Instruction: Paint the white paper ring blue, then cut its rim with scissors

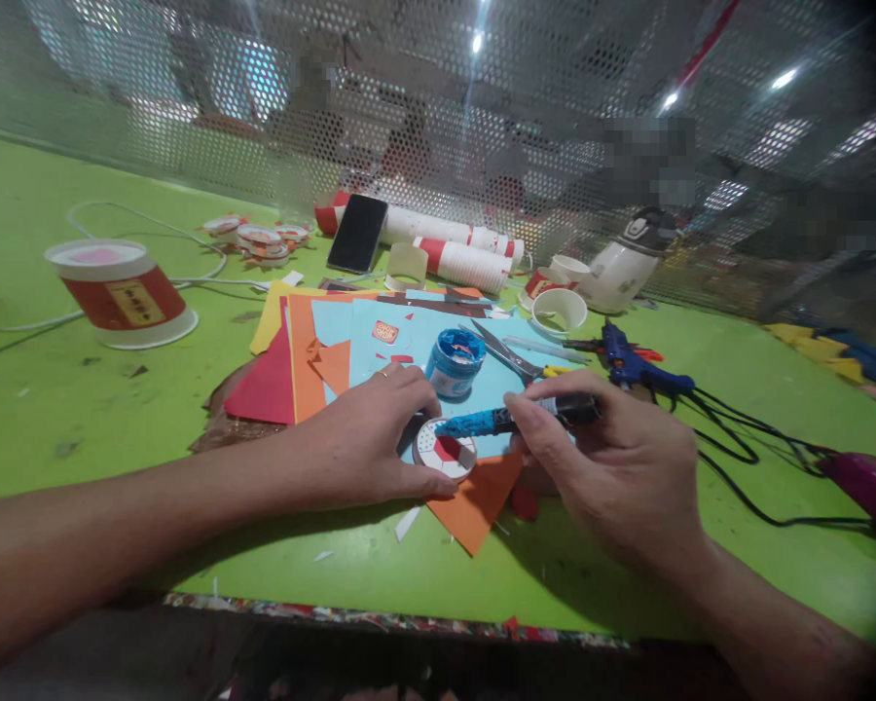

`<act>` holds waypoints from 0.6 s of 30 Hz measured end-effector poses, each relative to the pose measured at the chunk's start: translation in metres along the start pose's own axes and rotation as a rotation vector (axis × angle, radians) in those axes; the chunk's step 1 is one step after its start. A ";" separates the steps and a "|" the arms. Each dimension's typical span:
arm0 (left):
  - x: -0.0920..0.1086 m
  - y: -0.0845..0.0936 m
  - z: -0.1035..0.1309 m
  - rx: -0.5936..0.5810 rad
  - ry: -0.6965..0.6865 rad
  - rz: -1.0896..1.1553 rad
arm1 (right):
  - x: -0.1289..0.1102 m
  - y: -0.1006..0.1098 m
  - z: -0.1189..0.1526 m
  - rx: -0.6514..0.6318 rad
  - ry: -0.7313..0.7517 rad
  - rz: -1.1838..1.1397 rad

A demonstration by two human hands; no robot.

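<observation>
My left hand (369, 438) steadies a small round white disc (461, 468) between thumb and fingers. The disc has a red centre patch and blue dots on one section. In my right hand (613, 467) is a black marker (551, 411) whose front half is coated in blue paint; its tip touches or hovers just over the dotted section, I cannot tell which. Just behind the disc stands an open jar of blue paint (456, 370). Beneath lie light blue paper (365, 326) and a piece of orange paper (486, 506).
Scissors (507, 352) and a blue glue gun (638, 365) with black cable lie right of the jar. A red-and-white paper cup (127, 297) stands left. Behind are a phone (357, 234), white tubes (467, 263), a kettle (624, 268) and a perforated metal screen (423, 107).
</observation>
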State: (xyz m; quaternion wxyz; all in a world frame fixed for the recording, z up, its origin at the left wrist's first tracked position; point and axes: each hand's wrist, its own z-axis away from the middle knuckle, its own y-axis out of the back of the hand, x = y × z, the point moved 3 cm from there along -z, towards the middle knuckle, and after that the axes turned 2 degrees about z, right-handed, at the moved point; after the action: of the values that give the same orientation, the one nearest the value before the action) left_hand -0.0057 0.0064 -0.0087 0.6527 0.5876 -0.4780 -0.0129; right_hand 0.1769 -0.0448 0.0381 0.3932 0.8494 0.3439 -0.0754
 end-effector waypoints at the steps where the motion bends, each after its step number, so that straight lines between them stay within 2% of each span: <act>1: 0.000 0.000 0.000 0.003 0.000 -0.001 | 0.001 -0.001 0.000 -0.009 -0.023 -0.010; 5: 0.000 0.000 0.000 0.011 -0.007 -0.015 | 0.005 -0.004 0.001 -0.020 -0.094 -0.087; 9: 0.002 0.001 0.000 0.009 -0.006 -0.016 | 0.005 -0.004 0.001 0.024 -0.068 -0.078; 15: 0.001 0.001 0.001 0.010 0.001 0.008 | 0.009 0.003 0.000 0.107 -0.111 -0.226; 18: 0.000 0.001 0.001 0.007 -0.005 0.008 | 0.010 0.002 -0.001 0.090 -0.081 -0.184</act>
State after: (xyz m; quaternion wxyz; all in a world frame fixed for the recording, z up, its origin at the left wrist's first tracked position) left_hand -0.0067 0.0055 -0.0084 0.6495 0.5878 -0.4822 -0.0103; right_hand 0.1854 -0.0404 0.0360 0.3597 0.8272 0.4007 -0.1608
